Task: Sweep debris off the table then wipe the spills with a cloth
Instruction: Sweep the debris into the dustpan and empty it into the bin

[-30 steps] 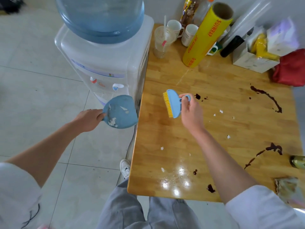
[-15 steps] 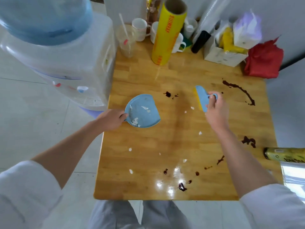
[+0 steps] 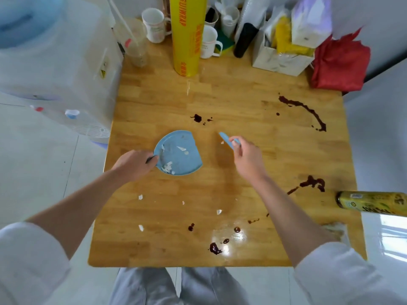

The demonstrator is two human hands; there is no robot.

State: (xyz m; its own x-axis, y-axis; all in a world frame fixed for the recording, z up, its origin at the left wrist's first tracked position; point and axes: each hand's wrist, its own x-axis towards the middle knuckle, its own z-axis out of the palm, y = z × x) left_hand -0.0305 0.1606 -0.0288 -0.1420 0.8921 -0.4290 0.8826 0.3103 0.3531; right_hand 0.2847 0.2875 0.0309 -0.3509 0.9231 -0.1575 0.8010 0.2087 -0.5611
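My left hand (image 3: pixel 134 165) grips the handle of a blue dustpan (image 3: pixel 179 154) that lies flat on the wooden table (image 3: pixel 253 100) left of centre, with white scraps inside. My right hand (image 3: pixel 247 158) holds a small blue brush (image 3: pixel 229 140) just right of the pan, seen edge-on, with a white scrap beside it. More white scraps (image 3: pixel 219 211) lie on the near half. Dark brown spills (image 3: pixel 308 111) streak the far right, the right edge (image 3: pixel 312 182) and the near edge (image 3: pixel 214 248). A crumpled cloth (image 3: pixel 334 230) lies at the near right, partly behind my arm.
A water dispenser (image 3: pixel 57 69) stands against the table's left side. Along the back are mugs (image 3: pixel 154 25), a yellow wrap roll (image 3: pixel 187 36), a white box (image 3: pixel 279 56) and a red bag (image 3: pixel 340 64). A green-gold bottle (image 3: pixel 372 203) lies at the right edge.
The dustpan came from beyond the left edge onto the table and now lies flat. My right hand swung the brush right, then back left toward the pan. The view shifted right.
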